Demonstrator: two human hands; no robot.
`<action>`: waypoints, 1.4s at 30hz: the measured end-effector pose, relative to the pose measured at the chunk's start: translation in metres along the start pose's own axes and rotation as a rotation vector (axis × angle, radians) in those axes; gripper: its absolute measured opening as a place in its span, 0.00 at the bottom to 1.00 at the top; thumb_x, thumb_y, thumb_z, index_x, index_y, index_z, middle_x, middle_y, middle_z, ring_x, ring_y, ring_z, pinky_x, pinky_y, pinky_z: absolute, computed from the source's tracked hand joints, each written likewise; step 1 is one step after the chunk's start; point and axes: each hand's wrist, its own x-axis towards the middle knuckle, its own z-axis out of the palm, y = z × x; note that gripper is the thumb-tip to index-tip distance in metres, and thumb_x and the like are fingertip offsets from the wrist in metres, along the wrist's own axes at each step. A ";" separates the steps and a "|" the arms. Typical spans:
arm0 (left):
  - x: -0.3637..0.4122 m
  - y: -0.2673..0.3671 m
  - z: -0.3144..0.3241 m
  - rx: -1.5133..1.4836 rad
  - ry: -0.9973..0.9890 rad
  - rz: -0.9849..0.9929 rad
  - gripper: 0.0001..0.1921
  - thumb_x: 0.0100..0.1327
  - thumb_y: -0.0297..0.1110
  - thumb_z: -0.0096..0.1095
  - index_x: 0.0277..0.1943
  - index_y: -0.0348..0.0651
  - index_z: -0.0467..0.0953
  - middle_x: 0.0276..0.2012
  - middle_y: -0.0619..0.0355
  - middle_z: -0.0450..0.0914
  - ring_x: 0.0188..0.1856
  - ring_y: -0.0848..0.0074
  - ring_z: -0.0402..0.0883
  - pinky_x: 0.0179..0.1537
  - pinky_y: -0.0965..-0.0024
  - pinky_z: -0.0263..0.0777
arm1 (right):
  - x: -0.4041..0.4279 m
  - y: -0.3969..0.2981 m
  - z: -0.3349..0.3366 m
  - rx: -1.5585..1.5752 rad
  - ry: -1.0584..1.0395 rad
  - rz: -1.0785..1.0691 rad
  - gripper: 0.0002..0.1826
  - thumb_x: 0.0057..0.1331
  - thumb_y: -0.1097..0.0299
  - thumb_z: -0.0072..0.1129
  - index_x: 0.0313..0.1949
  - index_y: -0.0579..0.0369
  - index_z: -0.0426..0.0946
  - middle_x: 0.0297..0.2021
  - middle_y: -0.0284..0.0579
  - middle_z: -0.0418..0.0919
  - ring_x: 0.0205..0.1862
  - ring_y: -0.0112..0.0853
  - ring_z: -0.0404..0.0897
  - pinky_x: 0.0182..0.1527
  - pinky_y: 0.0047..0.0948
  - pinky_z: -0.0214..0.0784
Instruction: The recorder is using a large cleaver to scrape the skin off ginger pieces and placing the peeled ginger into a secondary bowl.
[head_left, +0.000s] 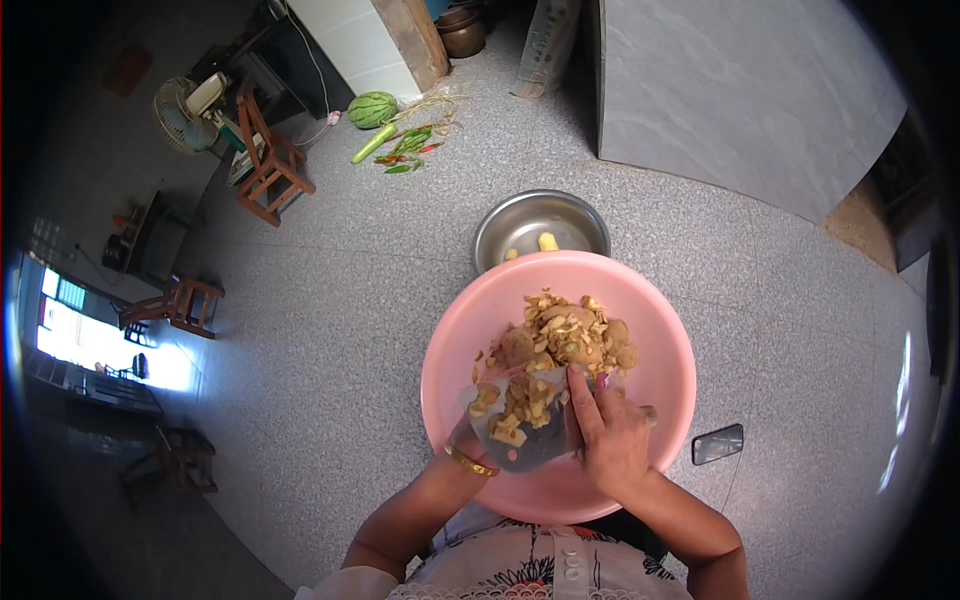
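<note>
A pink plastic basin (559, 491) lies before me, holding unpeeled potatoes (619, 345) strewn with peelings (581, 324). My right hand (615, 435) grips the handle of a cleaver (529, 450), whose broad blade has a small round hole and carries brown peel pieces (526, 401). Under the blade is my left hand (469, 442), with a gold-coloured bangle at the wrist; its fingers are mostly hidden, so what they hold cannot be made out. Beyond the basin, partly covered by its rim, a steel bowl (517, 217) has pale peeled pieces (547, 241) in it.
A smartphone (718, 444) lies on the floor at right. Farther off on the floor are a watermelon (372, 110), a long green gourd (373, 143) and green and red chillies (409, 144). Wooden chairs (274, 176) and an electric fan (184, 116) stand at left, a grey panel (735, 97) at upper right.
</note>
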 end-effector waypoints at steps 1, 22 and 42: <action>0.000 0.000 0.000 -0.096 0.054 -0.051 0.26 0.62 0.34 0.57 0.59 0.32 0.60 0.52 0.48 0.73 0.53 0.69 0.76 0.54 0.68 0.73 | 0.000 0.001 0.001 -0.004 -0.004 0.018 0.27 0.56 0.71 0.57 0.58 0.58 0.68 0.22 0.41 0.64 0.19 0.33 0.70 0.20 0.32 0.64; -0.001 -0.008 -0.026 -0.006 0.339 -0.094 0.13 0.66 0.30 0.47 0.51 0.36 0.63 0.48 0.50 0.72 0.49 0.70 0.76 0.50 0.67 0.75 | -0.001 -0.003 0.000 0.009 -0.028 -0.018 0.30 0.55 0.70 0.57 0.59 0.58 0.66 0.23 0.41 0.64 0.21 0.32 0.70 0.21 0.32 0.66; 0.000 0.005 -0.010 0.293 0.362 -0.081 0.14 0.65 0.31 0.50 0.51 0.35 0.65 0.47 0.52 0.74 0.50 0.70 0.76 0.50 0.70 0.74 | -0.002 0.008 0.000 0.017 -0.107 0.112 0.32 0.52 0.75 0.53 0.60 0.56 0.65 0.25 0.45 0.67 0.20 0.37 0.72 0.22 0.35 0.67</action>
